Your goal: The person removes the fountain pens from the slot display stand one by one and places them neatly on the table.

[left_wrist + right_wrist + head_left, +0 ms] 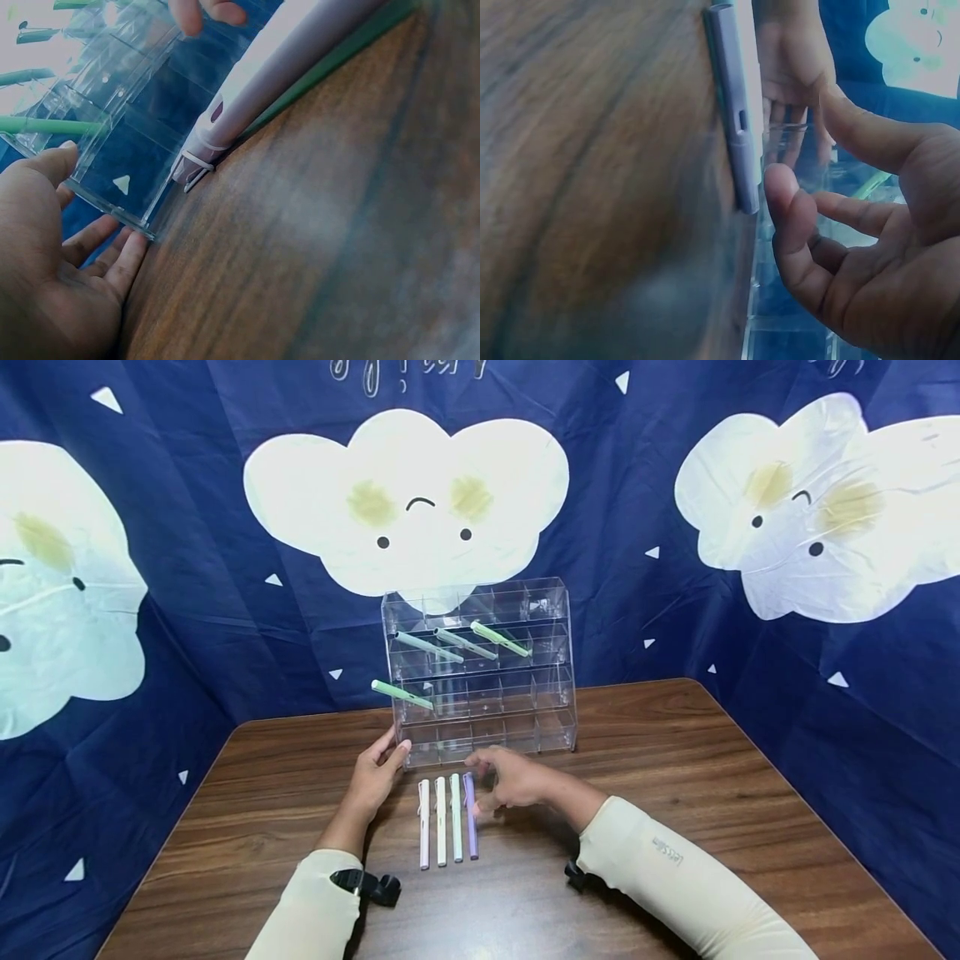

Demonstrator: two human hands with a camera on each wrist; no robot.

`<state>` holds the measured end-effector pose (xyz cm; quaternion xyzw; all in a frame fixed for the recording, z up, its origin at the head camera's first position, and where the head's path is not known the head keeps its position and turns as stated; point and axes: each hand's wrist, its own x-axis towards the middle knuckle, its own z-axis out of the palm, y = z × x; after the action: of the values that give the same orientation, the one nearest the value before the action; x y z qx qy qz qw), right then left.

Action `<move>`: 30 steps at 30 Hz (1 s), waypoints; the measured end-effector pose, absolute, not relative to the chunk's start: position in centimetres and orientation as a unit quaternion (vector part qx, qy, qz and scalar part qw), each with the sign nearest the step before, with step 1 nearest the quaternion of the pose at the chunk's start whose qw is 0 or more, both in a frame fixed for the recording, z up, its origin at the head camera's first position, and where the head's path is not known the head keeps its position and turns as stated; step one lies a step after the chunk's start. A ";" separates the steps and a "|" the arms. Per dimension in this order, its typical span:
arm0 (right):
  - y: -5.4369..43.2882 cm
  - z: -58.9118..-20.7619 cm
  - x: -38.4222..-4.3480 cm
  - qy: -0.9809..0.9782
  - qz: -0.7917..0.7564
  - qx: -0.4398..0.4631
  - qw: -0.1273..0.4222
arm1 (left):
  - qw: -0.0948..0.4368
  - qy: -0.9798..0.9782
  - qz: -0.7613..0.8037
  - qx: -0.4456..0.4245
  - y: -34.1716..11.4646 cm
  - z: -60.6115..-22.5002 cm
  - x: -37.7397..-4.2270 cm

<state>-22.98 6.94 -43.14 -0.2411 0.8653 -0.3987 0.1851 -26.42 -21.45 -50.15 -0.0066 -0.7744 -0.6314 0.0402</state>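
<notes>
A clear acrylic tiered rack (502,718) stands toward the back of the table. My left hand (377,772) holds its lower left corner, thumb at the front and fingers along the side (71,240). Before the rack lie several capped pens side by side: a pink pen (424,827), a cream pen (441,822), a mint pen (456,818) and a purple pen (471,817). My right hand (513,779) hovers just right of the purple pen, its fingers loosely bent and nothing between them (877,247).
In an upper tier of the rack lean two grey-green pens (427,647) (465,643) and a lime pen (501,638). A green pen (402,694) juts from a lower left compartment. Behind the wooden table (300,760) hangs a blue cloud-print curtain (300,635).
</notes>
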 end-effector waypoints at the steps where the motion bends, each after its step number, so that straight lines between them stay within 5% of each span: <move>1: 6.9 -42.9 -22.9 0.869 -0.393 -0.242 0.181 | 0.040 -0.775 -0.631 -0.007 -21.4 -50.2 -26.4; 30: 4.9 -37.4 -24.7 0.892 -0.360 -0.266 0.069 | 0.041 -0.776 -0.629 -0.005 -21.5 -50.1 -26.2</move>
<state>-24.66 4.92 -37.42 -0.2662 0.8917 -0.3595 0.0687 -26.25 -21.50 -50.06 -0.0050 -0.7764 -0.6289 0.0406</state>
